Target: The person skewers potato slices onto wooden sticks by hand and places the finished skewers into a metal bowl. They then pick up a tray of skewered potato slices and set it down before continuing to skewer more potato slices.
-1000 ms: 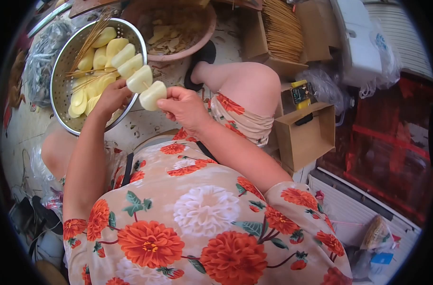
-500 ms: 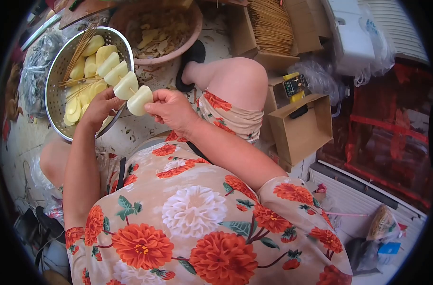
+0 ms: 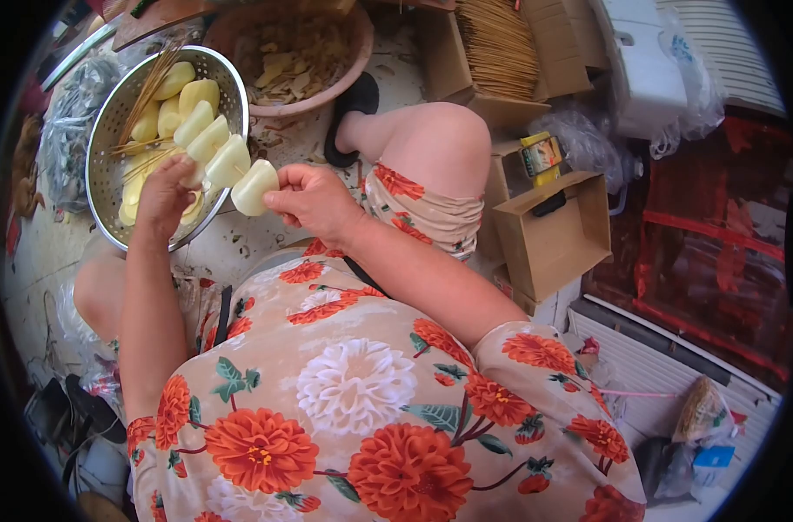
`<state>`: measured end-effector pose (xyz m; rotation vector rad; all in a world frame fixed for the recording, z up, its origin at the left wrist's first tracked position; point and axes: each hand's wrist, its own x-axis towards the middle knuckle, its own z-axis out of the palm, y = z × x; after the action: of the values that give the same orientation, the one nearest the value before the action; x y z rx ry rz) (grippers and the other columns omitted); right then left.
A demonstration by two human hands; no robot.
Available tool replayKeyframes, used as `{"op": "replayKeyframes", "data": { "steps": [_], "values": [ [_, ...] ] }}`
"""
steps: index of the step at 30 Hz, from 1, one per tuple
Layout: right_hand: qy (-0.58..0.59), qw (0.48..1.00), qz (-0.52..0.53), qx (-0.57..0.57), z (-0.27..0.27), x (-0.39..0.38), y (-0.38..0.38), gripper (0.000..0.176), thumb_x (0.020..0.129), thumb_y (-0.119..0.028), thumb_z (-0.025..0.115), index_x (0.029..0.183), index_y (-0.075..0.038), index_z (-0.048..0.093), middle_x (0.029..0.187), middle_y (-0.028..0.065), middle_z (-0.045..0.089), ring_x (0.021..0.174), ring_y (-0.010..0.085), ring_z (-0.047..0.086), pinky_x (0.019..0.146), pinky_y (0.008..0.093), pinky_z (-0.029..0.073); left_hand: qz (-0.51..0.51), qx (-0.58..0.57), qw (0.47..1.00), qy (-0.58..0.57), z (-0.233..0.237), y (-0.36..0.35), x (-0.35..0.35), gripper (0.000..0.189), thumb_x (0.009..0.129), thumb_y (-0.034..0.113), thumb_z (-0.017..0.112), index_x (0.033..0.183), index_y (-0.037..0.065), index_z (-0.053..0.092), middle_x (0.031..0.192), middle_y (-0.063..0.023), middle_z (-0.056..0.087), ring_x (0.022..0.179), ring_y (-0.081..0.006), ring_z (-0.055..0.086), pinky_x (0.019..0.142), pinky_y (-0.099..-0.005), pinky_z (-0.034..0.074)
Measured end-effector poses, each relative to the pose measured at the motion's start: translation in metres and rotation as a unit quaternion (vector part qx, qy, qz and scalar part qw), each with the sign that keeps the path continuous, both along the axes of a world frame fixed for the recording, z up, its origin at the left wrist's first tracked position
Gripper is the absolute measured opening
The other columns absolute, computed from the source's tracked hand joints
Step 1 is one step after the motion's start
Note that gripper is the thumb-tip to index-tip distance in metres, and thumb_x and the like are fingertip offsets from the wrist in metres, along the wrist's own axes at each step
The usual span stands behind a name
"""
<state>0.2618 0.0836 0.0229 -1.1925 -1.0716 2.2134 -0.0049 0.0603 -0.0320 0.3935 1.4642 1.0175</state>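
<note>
A skewer of several pale potato slices (image 3: 229, 162) slants across the rim of a perforated metal colander (image 3: 98, 197). My right hand (image 3: 316, 202) pinches the slice at the skewer's near end between thumb and fingers. Over the colander, my left hand (image 3: 164, 198) is closed, its fingers on what looks like another potato slice (image 3: 194, 178), partly covered by the hand. Whole peeled potatoes (image 3: 198, 94), more slices and loose bamboo skewers (image 3: 150, 94) lie in the colander.
A pink basin (image 3: 361, 56) with peelings stands behind the colander. To the right are a cardboard box of bamboo sticks (image 3: 498, 52), a smaller open carton (image 3: 553, 244) and a white foam box (image 3: 644, 78). Plastic bags (image 3: 70, 143) lie at the left.
My left hand has drawn away from the skewered slices, slightly left, and a pale slice now shows at its fingers. My right hand keeps its pinch on the near end, almost unmoved.
</note>
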Motion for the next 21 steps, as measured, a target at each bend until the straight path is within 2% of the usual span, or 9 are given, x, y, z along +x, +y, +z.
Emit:
{"op": "replayKeyframes", "data": {
  "steps": [1, 3, 4, 5, 7, 11, 13, 17, 21],
  "values": [
    [-0.001, 1.0, 0.02, 0.006, 0.001, 0.0, 0.0, 0.013, 0.082, -0.01, 0.065, 0.092, -0.003, 0.062, 0.071, -0.0008, 0.057, 0.056, 0.0047, 0.048, 0.05, 0.0197, 0.039, 0.002, 0.0, 1.0, 0.001, 0.001, -0.001, -0.006, 0.025, 0.084, 0.02, 0.063, 0.107, 0.009, 0.058, 0.088, -0.0005, 0.062, 0.067, -0.0088, 0.057, 0.051, -0.0188, 0.041],
    [-0.004, 0.999, 0.038, 0.008, 0.003, -0.001, -0.002, 0.012, 0.082, -0.01, 0.065, 0.092, -0.003, 0.062, 0.072, -0.001, 0.057, 0.056, 0.0047, 0.048, 0.05, 0.0199, 0.039, 0.13, 0.013, 0.991, -0.02, -0.002, -0.002, -0.022, 0.028, 0.085, 0.014, 0.058, 0.112, 0.006, 0.055, 0.089, -0.0027, 0.062, 0.07, -0.0107, 0.06, 0.055, -0.02, 0.047],
    [-0.008, 0.998, 0.055, 0.01, 0.004, -0.001, -0.003, 0.011, 0.082, -0.009, 0.065, 0.091, -0.003, 0.061, 0.072, -0.0012, 0.057, 0.057, 0.0047, 0.048, 0.05, 0.02, 0.039, 0.124, 0.04, 0.99, -0.057, 0.005, -0.001, -0.027, 0.031, 0.085, 0.008, 0.055, 0.115, 0.002, 0.054, 0.092, -0.0048, 0.063, 0.072, -0.0128, 0.061, 0.062, -0.0211, 0.051],
    [-0.006, 0.998, 0.058, 0.009, 0.005, -0.002, -0.004, 0.011, 0.082, -0.009, 0.065, 0.091, -0.003, 0.061, 0.072, -0.0012, 0.057, 0.057, 0.0047, 0.048, 0.05, 0.02, 0.039, 0.126, 0.039, 0.99, -0.055, 0.007, -0.002, -0.025, 0.031, 0.085, 0.008, 0.055, 0.115, 0.002, 0.054, 0.092, -0.0048, 0.063, 0.072, -0.0128, 0.061, 0.062, -0.0211, 0.051],
    [-0.016, 0.995, 0.094, 0.002, 0.006, -0.004, -0.006, 0.01, 0.081, -0.009, 0.065, 0.09, -0.004, 0.062, 0.073, -0.0015, 0.057, 0.057, 0.0048, 0.048, 0.05, 0.02, 0.039, 0.195, 0.077, 0.975, -0.071, 0.015, -0.003, -0.018, 0.035, 0.083, 0.005, 0.053, 0.118, 0.0, 0.052, 0.099, -0.0083, 0.062, 0.08, -0.0167, 0.062, 0.07, -0.0249, 0.053],
    [-0.021, 0.992, 0.125, 0.001, 0.002, -0.005, -0.01, 0.01, 0.08, -0.01, 0.065, 0.088, -0.003, 0.062, 0.07, -0.0019, 0.056, 0.056, 0.0047, 0.048, 0.048, 0.0204, 0.038, 0.212, 0.098, 0.97, -0.066, -0.002, -0.01, -0.033, 0.038, 0.082, 0.006, 0.054, 0.12, 0.0, 0.05, 0.106, -0.0099, 0.06, 0.089, -0.0197, 0.061, 0.079, -0.0298, 0.052],
    [-0.08, 0.986, 0.14, 0.04, 0.005, -0.007, -0.008, 0.012, 0.079, -0.012, 0.066, 0.087, -0.003, 0.063, 0.066, -0.002, 0.055, 0.054, 0.0044, 0.047, 0.046, 0.021, 0.037, 0.229, 0.119, 0.963, -0.074, -0.003, -0.014, -0.037, 0.035, 0.081, 0.007, 0.056, 0.115, 0.0, 0.053, 0.108, -0.0095, 0.059, 0.093, -0.0208, 0.06, 0.084, -0.034, 0.05],
    [-0.097, 0.982, 0.154, 0.051, 0.004, -0.011, -0.011, 0.017, 0.078, -0.012, 0.065, 0.091, -0.002, 0.064, 0.064, -0.0015, 0.054, 0.053, 0.0063, 0.046, 0.044, 0.0234, 0.037, 0.251, 0.167, 0.947, -0.114, 0.004, -0.018, -0.032, 0.021, 0.08, 0.007, 0.058, 0.1, 0.002, 0.058, 0.098, -0.0088, 0.062, 0.088, -0.0209, 0.062, 0.085, -0.0345, 0.05],
    [-0.079, 0.985, 0.148, 0.033, 0.001, -0.012, -0.014, 0.015, 0.08, -0.013, 0.065, 0.092, -0.003, 0.063, 0.067, -0.0022, 0.055, 0.053, 0.0044, 0.045, 0.044, 0.0208, 0.036, 0.296, 0.172, 0.933, -0.106, 0.011, -0.022, -0.028, 0.024, 0.08, 0.003, 0.058, 0.103, 0.001, 0.057, 0.096, -0.0099, 0.063, 0.086, -0.0228, 0.063, 0.078, -0.0369, 0.053]
  ]
}}
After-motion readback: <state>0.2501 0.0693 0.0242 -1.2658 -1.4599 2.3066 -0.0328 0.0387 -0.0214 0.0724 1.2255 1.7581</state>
